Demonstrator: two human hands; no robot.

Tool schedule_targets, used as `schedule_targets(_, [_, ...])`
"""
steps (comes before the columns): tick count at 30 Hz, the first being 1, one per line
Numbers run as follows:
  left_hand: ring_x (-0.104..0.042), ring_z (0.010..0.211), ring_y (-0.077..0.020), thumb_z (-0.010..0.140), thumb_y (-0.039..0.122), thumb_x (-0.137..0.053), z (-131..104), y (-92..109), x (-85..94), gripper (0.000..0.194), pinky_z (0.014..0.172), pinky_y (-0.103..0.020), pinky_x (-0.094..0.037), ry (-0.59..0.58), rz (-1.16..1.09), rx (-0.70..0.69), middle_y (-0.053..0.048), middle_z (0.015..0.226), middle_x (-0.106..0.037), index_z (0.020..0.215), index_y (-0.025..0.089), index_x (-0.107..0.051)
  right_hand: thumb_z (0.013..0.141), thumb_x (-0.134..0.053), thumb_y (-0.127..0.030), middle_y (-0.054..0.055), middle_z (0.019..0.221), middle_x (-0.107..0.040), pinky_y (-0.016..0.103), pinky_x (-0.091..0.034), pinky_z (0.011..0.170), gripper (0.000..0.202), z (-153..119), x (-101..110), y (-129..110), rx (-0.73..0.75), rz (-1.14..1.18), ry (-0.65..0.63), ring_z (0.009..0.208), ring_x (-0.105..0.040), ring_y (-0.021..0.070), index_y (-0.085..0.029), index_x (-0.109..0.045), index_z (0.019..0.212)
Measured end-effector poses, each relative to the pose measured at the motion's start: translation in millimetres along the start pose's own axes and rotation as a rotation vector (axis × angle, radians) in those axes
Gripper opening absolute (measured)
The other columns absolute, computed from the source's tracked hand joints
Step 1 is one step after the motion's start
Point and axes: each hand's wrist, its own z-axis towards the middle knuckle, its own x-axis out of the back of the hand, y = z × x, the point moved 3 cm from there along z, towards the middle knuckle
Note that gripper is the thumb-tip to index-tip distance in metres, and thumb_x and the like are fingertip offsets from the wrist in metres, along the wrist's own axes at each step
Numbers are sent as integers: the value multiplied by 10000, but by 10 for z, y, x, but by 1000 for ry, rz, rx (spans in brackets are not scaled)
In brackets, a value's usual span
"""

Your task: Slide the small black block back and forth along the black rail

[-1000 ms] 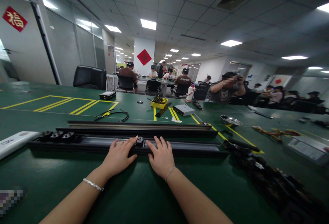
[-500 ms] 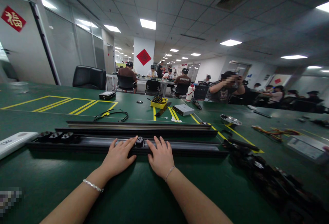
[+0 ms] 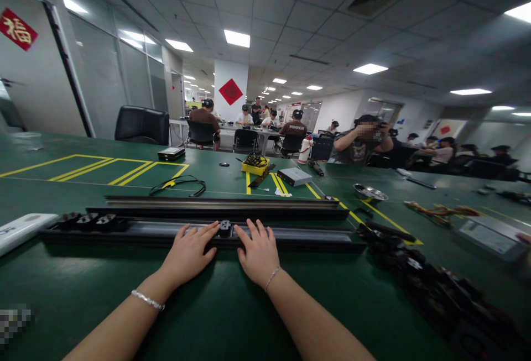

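A long black rail (image 3: 313, 234) with a grey channel lies across the green table, and a small black part (image 3: 225, 228) sits in it near the middle. My left hand (image 3: 188, 253) rests on the rail left of that part, fingers spread and index fingertip beside it. On the right side, my right hand (image 3: 259, 250) lies over the rail with fingers apart, its index finger close to the part. Several black round parts (image 3: 88, 220) are at the rail's left end. A second black rail (image 3: 290, 213) lies just behind.
A white device (image 3: 25, 231) lies left of the rails. Dark assemblies (image 3: 418, 267) fill the right side. Behind are a yellow box (image 3: 254, 167) with cables, a grey box (image 3: 294, 176), a metal bowl (image 3: 370, 192) and a black cable (image 3: 182, 183). A person (image 3: 360, 142) sits across the table.
The whole view has shifted slightly, with things appearing a little further left. My hands keep the same pose beside the small black part.
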Motion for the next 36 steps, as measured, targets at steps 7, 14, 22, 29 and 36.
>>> schedule_targets(7, [-491, 1131, -226, 784, 351, -422, 2, 4, 3, 516, 1022, -461, -224, -26, -11, 6, 35, 1374, -441, 1299, 341, -411, 834, -463, -415, -6, 1449, -280, 475, -137, 1024, 509, -1, 21, -13, -10, -9, -20, 1317, -212, 263, -440, -326, 1324])
schedule_targets(14, [-482, 1139, -225, 783, 333, -416, 6, 22, 21, 507, 992, -442, -266, -46, -7, 19, 36, 1393, -417, 1290, 334, -425, 831, -462, -422, 4, 1451, -277, 478, -138, 1024, 531, -4, -1, -6, -2, -6, -13, 1319, -203, 265, -420, -310, 1339])
schedule_targets(22, [-489, 1127, -221, 782, 327, -413, 5, 36, 40, 505, 974, -426, -283, -42, 11, 10, 38, 1394, -416, 1286, 326, -432, 827, -467, -420, 14, 1447, -286, 477, -132, 1031, 553, 1, -4, -8, -4, 9, -2, 1319, -204, 263, -385, -299, 1353])
schedule_targets(29, [-503, 1108, -218, 781, 329, -418, 3, 42, 40, 502, 969, -420, -287, -36, 25, 6, 46, 1395, -413, 1283, 345, -430, 831, -455, -421, 9, 1448, -284, 475, -143, 1029, 544, -2, -6, -5, -1, -8, -2, 1317, -208, 264, -382, -304, 1352])
schedule_targets(36, [-503, 1106, -221, 776, 333, -421, 7, 36, 30, 512, 965, -415, -292, -41, 13, 10, 36, 1393, -418, 1288, 344, -426, 832, -454, -423, 12, 1450, -280, 477, -134, 1031, 550, 1, -12, -4, -2, -6, -11, 1321, -198, 265, -381, -298, 1358])
